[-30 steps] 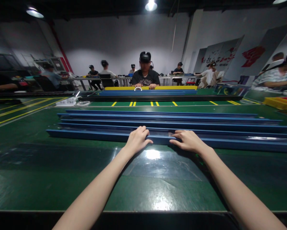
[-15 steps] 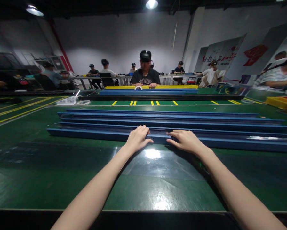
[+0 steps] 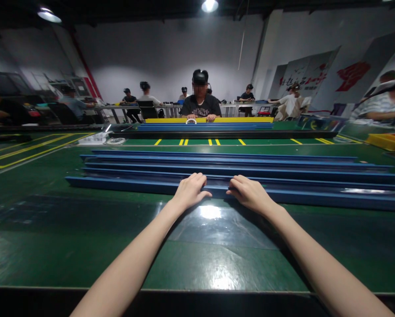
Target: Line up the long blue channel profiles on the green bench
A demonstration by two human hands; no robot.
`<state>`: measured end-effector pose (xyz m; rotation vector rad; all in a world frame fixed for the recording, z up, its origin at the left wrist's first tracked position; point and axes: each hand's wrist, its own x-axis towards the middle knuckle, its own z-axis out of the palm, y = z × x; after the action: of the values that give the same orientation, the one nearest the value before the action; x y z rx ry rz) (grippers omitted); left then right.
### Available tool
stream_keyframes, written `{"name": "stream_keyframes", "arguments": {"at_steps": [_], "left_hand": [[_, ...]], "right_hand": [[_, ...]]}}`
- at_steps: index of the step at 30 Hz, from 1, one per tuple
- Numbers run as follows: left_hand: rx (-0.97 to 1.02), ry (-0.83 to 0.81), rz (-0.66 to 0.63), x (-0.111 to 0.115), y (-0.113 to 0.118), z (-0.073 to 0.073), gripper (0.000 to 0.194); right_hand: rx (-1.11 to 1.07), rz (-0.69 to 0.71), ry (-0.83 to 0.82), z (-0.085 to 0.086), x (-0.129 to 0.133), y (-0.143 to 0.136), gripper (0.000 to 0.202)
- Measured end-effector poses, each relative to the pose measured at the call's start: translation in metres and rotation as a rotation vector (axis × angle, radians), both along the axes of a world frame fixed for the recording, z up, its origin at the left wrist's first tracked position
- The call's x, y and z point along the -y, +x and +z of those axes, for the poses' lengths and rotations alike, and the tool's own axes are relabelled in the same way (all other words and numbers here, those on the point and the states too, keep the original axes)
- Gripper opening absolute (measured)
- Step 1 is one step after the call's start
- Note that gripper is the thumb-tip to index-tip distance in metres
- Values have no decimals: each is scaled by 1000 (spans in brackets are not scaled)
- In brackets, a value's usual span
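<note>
A long blue channel strip (image 3: pixel 118 185) lies across the table in front of me, the nearest of several. My left hand (image 3: pixel 190 191) is closed on its near wall, fingers curled over the top edge and thumb on the front side. A short way to the right, my right hand (image 3: pixel 248 191) grips the same wall, its fingers bent inside the channel and partly hidden. Between the two hands a short stretch of the strip shows. More blue strips (image 3: pixel 217 158) lie parallel just behind it.
A clear plastic sheet (image 3: pixel 217 226) lies on the green table (image 3: pixel 197 268) under my forearms. Farther off are a black strip (image 3: pixel 217 134), a yellow strip (image 3: pixel 233 119) and a roll of tape (image 3: pixel 191 121) near a seated person (image 3: pixel 201 105). A yellow tray (image 3: pixel 387 141) stands far right.
My right hand has shifted slightly left, and its fingers have curled in more. The left hand has stayed in place on the strip.
</note>
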<state>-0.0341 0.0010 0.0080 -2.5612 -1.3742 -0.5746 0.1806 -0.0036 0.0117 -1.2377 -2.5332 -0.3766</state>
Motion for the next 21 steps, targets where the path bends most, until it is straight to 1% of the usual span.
{"name": "stream_keyframes", "arguments": {"at_steps": [5,9,12,18,21], "left_hand": [[-13,22,37,-1,-2,-3,32],[-9,44,53,1,-2,-4,34],[1,35,25,4,1,-3,32],[79,-54,-120,8,2,0,15],[55,-75,-83,5,-3,-1,20]], "right_hand": [[-8,7,-53,6,-1,-2,13],[1,20,-86,12,-1,-1,13],[2,23,-132,18,1,3,13],[9,-54,-233,26,4,21,15],[6,-102,-242,26,3,28,18]]}}
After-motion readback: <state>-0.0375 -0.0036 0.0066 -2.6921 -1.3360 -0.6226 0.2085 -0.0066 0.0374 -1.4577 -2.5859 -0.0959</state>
